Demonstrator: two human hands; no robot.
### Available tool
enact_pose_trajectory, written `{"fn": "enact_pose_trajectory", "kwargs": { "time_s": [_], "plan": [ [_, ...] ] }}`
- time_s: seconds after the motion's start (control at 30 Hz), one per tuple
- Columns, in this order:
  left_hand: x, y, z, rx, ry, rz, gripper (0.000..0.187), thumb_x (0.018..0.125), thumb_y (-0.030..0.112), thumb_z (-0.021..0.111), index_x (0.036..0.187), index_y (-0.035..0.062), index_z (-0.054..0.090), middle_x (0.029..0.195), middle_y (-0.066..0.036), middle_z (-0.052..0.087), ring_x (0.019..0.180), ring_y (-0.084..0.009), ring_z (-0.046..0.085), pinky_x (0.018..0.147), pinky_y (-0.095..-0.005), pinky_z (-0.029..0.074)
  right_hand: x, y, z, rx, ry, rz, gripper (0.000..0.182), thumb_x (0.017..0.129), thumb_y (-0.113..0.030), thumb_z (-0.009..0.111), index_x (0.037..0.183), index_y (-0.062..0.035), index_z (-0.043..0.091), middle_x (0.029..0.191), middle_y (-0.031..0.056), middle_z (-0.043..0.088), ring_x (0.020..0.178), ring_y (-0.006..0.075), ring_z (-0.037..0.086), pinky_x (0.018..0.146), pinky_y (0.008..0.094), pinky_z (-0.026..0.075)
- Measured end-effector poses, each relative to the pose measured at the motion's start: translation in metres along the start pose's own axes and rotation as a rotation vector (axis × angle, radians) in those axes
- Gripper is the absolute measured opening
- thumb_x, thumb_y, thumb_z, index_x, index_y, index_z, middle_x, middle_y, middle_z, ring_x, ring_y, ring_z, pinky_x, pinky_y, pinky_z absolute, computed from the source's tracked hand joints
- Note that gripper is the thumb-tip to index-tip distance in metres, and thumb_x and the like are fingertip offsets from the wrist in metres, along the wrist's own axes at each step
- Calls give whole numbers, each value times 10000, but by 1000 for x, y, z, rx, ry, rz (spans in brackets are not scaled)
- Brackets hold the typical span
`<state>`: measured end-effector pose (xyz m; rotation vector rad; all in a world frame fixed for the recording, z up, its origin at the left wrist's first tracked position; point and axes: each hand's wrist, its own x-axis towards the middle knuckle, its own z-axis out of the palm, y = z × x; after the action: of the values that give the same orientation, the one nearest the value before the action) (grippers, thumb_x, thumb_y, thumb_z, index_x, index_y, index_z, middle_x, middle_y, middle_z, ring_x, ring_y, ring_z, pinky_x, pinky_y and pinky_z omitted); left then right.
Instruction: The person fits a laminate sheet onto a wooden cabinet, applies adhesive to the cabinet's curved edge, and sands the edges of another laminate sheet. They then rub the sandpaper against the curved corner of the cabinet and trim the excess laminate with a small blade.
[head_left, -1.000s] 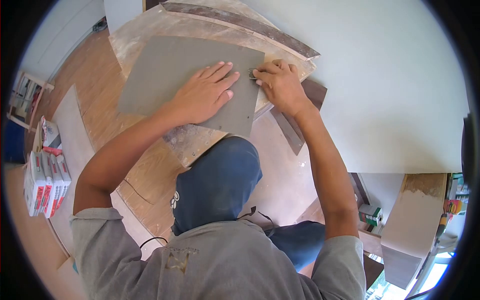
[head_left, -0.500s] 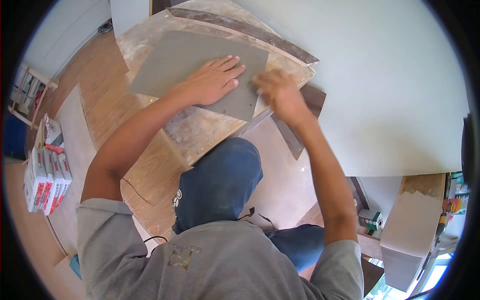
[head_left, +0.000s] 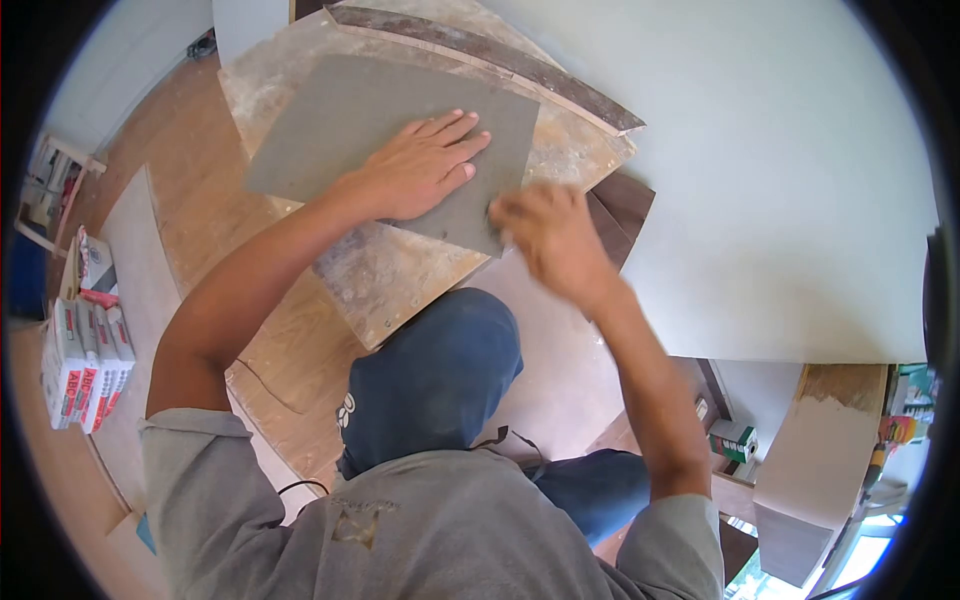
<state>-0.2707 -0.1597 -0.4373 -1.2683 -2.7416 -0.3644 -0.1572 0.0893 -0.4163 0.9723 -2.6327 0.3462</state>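
Grey and flat, a sheet is lying on a worn wooden surface in the head view, its near edge reaching past the wood at the left. The left hand is resting palm down on its right half, the fingers spreading slightly, lying nearly straight and gripping nothing. The right hand is hovering or resting at the sheet's right edge, near the lower right corner; blur is hiding which. Its fingers are curling closed around a small dark piece, too blurred to identify, which is showing over the sheet just inside that edge. The sheet is lying directly under the left fingers and just beside the right ones.

Beyond the sheet, a dark curved strip is running along the far side of the surface, standing clear of both hands. Dark boards are sticking out below the surface's right corner, behind the right hand, and a large pale panel is bounding the space at the right. A knee in blue cloth is pressing close to the near edge. Red-and-white packages are standing well apart at the left; a green-and-white box is sitting beyond the right forearm.
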Motion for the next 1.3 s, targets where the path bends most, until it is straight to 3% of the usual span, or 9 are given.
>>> {"fn": "enact_pose_trajectory", "kwargs": {
  "time_s": [0.1,0.37,0.57,0.67,0.73,0.83,0.93,1.13,1.3],
  "plan": [
    [-1,3,-1,30,-18,-2,548,1153,351,365,1640,103,415,1744,-139,308,1620,-297,250,1309,-456,212,-14,-27,-12,63,-22,-10,274,924,-167,714,1190,-167,781,1266,1,700,1206,282,586,1048,492,416],
    [-2,6,-11,24,-30,8,549,1150,339,380,1635,85,415,1737,-155,313,1617,-312,254,1305,-458,223,63,88,12,-193,-47,251,351,923,-140,727,1273,-166,744,1335,36,677,1244,304,578,1058,513,420],
    [0,7,-10,17,-26,5,556,1140,327,395,1630,64,416,1730,-177,318,1618,-324,251,1305,-460,223,4,-2,-13,-5,-93,20,286,957,-185,699,1233,-184,771,1301,16,708,1218,303,588,1062,515,407],
    [1,9,-12,-1,-34,6,558,1137,328,401,1627,61,419,1725,-184,327,1618,-326,251,1304,-461,219,35,57,4,-233,-16,47,267,967,-194,691,1220,-174,775,1286,18,712,1217,308,590,1069,510,407],
    [-1,8,-10,14,-26,17,558,1137,329,400,1626,60,421,1723,-185,329,1618,-326,252,1303,-462,219,72,101,15,-143,0,250,246,986,-210,676,1203,-162,781,1266,23,720,1213,315,593,1049,514,421],
    [-1,2,-14,9,-18,18,559,1137,331,399,1625,59,421,1725,-186,326,1618,-326,252,1303,-463,217,95,115,20,-200,-32,291,236,1000,-227,665,1185,-148,788,1273,23,724,1205,320,598,1023,517,431],
    [0,6,-9,-29,-27,21,560,1137,332,399,1626,59,418,1729,-186,316,1619,-326,247,1305,-465,214,79,100,33,-96,160,318,219,978,-220,682,1150,-142,793,1215,30,725,1174,317,606,989,507,432],
    [0,7,-9,-18,-41,-14,563,1139,330,397,1630,57,409,1735,-180,306,1622,-324,239,1307,-464,209,29,10,8,-149,63,113,162,920,-191,707,1054,-149,788,1091,40,705,1143,301,612,967,505,426],
    [-1,8,-16,24,-55,-11,562,1139,332,395,1633,64,406,1740,-169,299,1622,-323,237,1309,-464,210,88,98,27,-310,75,225,156,939,-189,685,1040,-157,799,1124,39,719,1129,300,613,961,509,423]
  ]
}}
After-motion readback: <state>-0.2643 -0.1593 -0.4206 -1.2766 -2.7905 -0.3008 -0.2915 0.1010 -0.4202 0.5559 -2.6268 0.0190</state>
